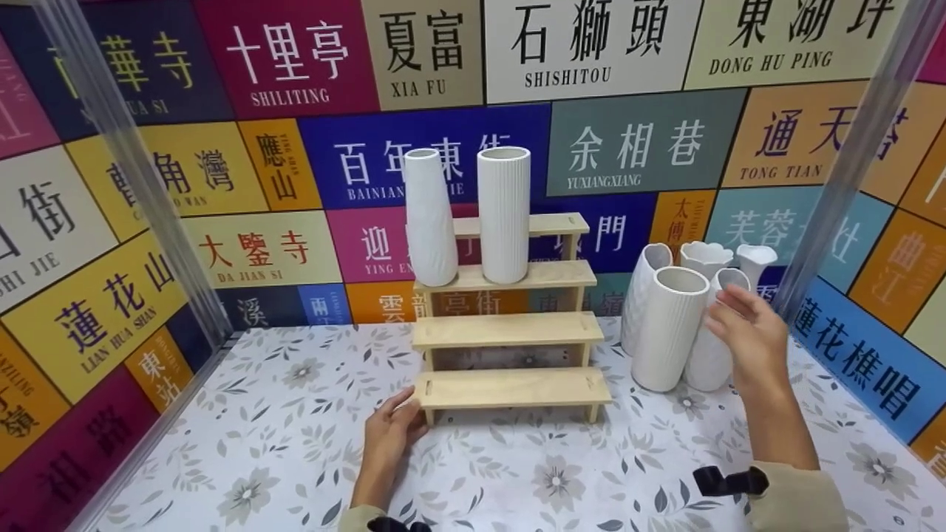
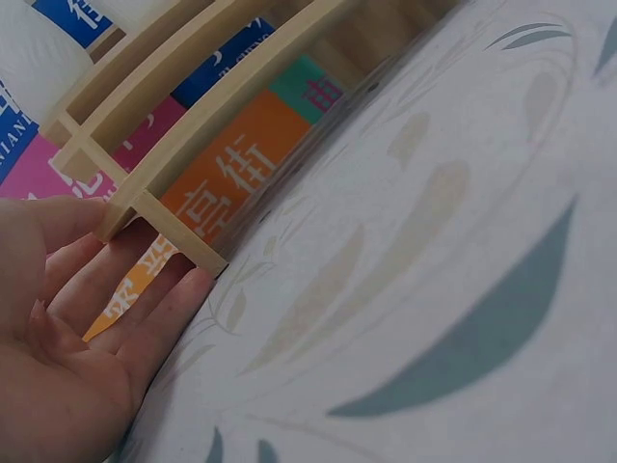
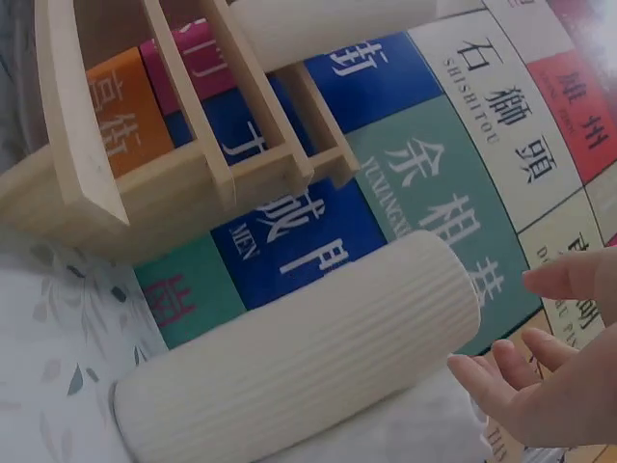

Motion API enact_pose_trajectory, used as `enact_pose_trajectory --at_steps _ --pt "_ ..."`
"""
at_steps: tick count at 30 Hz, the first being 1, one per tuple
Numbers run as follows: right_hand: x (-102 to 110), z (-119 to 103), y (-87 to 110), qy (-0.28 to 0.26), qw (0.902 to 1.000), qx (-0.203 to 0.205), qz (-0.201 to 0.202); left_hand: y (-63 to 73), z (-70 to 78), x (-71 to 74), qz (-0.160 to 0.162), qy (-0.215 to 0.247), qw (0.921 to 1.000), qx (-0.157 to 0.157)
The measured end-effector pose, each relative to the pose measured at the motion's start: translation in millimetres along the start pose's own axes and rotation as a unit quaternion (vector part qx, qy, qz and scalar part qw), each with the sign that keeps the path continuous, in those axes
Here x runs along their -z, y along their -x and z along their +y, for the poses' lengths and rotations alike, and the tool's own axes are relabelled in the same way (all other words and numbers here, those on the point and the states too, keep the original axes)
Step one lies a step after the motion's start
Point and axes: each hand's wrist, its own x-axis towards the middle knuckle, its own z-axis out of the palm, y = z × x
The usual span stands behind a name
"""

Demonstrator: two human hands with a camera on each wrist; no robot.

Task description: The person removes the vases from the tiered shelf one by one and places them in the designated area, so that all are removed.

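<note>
My left hand (image 1: pixel 390 427) touches the front left corner of a stepped wooden stand (image 1: pixel 510 388). In the left wrist view its thumb is at the end of a plank, and straight fingers lie along the leg. My right hand (image 1: pixel 755 336) is beside the tops of a group of white vases, fingers slightly bent and spread. A ribbed vase (image 1: pixel 669 332) stands at the front of that group; in the right wrist view the fingertips (image 3: pixel 467 371) are close to its rim. Behind my right hand is a slim vase (image 1: pixel 711 355), partly hidden.
A tapered vase (image 1: pixel 431 222) and another ribbed vase (image 1: pixel 504 218) stand on an upper step of the stand. At the right group's back are a wavy-rimmed vase (image 1: pixel 706 255), a flared one (image 1: pixel 755 255) and a textured one (image 1: pixel 641 310). A floral cloth (image 1: pixel 259 414) covers the table; printed panels surround it.
</note>
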Motion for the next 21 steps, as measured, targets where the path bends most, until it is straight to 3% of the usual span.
enact_pose_trajectory --at_steps 3,7,10,14,21 --pt "-13 -2 4.7 0.057 0.9980 0.019 -0.020 0.1 0.3 0.7 -0.001 -0.001 1.0000 -0.003" --pt "-25 -7 11.9 0.128 0.9913 0.033 0.004 0.2 0.4 1.1 -0.012 0.000 0.9999 -0.006" --pt "-34 -10 17.0 0.114 0.9926 0.042 0.003 -1.0 0.6 1.0 -0.013 0.004 0.9999 -0.007" --pt "-51 -11 23.5 0.061 0.9956 0.058 -0.043 -1.7 1.2 0.1 -0.006 0.001 0.9999 -0.010" --pt "-103 -18 23.1 0.096 0.9808 0.102 -0.135 -1.0 3.3 -0.3 0.000 -0.009 1.0000 -0.002"
